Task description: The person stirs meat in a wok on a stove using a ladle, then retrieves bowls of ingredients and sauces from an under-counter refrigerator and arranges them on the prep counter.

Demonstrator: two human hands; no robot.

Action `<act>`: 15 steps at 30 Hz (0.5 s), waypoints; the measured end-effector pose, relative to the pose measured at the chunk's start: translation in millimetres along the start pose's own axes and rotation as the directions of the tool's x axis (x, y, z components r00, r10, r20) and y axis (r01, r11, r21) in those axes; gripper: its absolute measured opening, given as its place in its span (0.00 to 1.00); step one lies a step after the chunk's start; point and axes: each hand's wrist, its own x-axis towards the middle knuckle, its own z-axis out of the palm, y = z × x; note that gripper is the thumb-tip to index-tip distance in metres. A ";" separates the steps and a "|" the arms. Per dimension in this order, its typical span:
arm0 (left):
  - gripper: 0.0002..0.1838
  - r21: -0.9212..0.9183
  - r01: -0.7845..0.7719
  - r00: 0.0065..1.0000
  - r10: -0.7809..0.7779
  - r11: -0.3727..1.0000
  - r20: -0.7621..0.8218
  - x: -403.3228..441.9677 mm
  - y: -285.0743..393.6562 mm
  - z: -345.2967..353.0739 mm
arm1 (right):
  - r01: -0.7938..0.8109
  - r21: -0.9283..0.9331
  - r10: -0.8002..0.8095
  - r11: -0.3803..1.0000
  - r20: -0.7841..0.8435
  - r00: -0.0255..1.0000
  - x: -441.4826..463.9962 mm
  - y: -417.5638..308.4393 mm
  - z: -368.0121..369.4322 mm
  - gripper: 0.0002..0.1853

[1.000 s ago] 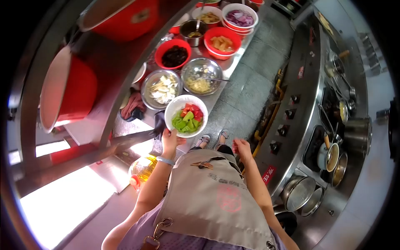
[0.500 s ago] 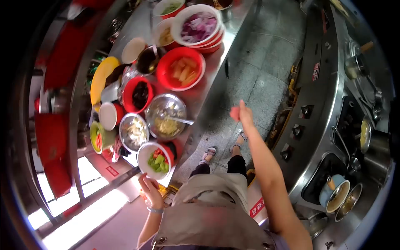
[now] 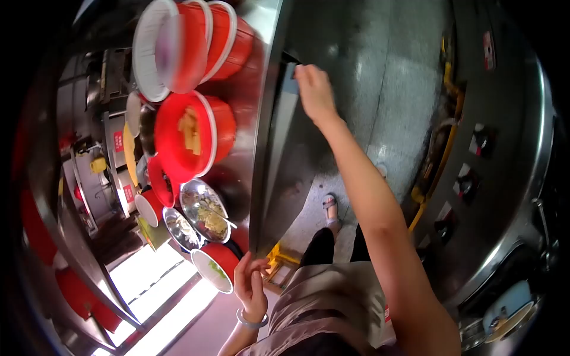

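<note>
My right hand [image 3: 314,92] has its fingers curled over the edge of a steel door [image 3: 284,113] under the counter, which stands slightly ajar. My left hand [image 3: 252,285] is near the counter's end with fingers loosely bent and apart, nothing visible in it. Close beside it sits a red bowl with a white inside [image 3: 217,270], holding green pieces. Two steel bowls, one with chopped yellowish food [image 3: 211,219] and one with white pieces [image 3: 181,228], stand just beyond.
On the steel counter [image 3: 240,160], a red bowl [image 3: 222,130] holds pale yellow strips. Stacked red-and-white bowls [image 3: 228,47] stand farther along. A stove front with black knobs [image 3: 466,181] runs along the right, with a blue pot [image 3: 507,302] at lower right.
My right hand has gone from over the floor to the under-counter door, which is now ajar. My left hand has come off the bowl of green pieces. The view has turned and shifted.
</note>
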 end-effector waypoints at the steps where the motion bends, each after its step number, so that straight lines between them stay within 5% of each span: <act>1: 0.20 0.027 -0.071 0.997 0.070 0.997 0.040 8.1 -1.2 4.8 | -0.076 0.022 0.077 0.997 -0.055 0.996 -19.3 -0.5 -26.0 0.14; 3: 0.18 -0.005 -0.091 0.995 0.092 0.996 0.041 26.7 -1.9 28.1 | -0.064 0.247 0.137 0.967 -0.292 0.946 -68.6 13.8 -71.7 0.12; 6: 0.16 -0.084 -0.100 0.979 0.113 0.991 0.171 49.7 -14.0 61.7 | -0.141 0.280 0.263 0.949 -0.464 0.846 -142.4 -6.4 -143.5 0.18; 7: 0.15 -0.144 -0.066 0.978 0.092 0.987 0.185 58.0 -18.0 77.7 | -0.118 0.118 0.163 0.986 -0.546 0.822 -164.9 7.6 -161.6 0.19; 8: 0.14 -0.165 -0.001 0.971 0.040 0.986 0.234 64.7 -23.9 85.8 | -0.173 0.313 0.330 0.934 -0.568 0.754 -189.3 10.7 -174.4 0.20; 9: 0.13 -0.181 0.066 0.960 -0.013 0.981 0.279 69.9 -31.6 93.2 | -0.191 0.199 0.276 0.961 -0.665 0.694 -210.5 23.6 -188.5 0.19; 11: 0.14 -0.105 0.113 0.948 -0.076 0.988 0.308 78.9 -46.3 106.9 | -0.165 0.274 0.319 0.948 -0.779 0.540 -243.3 27.5 -200.7 0.19; 14: 0.22 0.051 0.119 0.919 -0.129 0.992 0.372 95.6 -78.6 116.7 | -0.229 0.033 0.150 0.973 -0.846 0.512 -275.5 28.8 -208.8 0.24; 15: 0.25 0.081 0.129 0.900 -0.151 0.988 0.409 103.7 -93.4 119.7 | -0.330 0.058 0.167 0.942 -0.934 0.315 -277.7 23.8 -202.5 0.27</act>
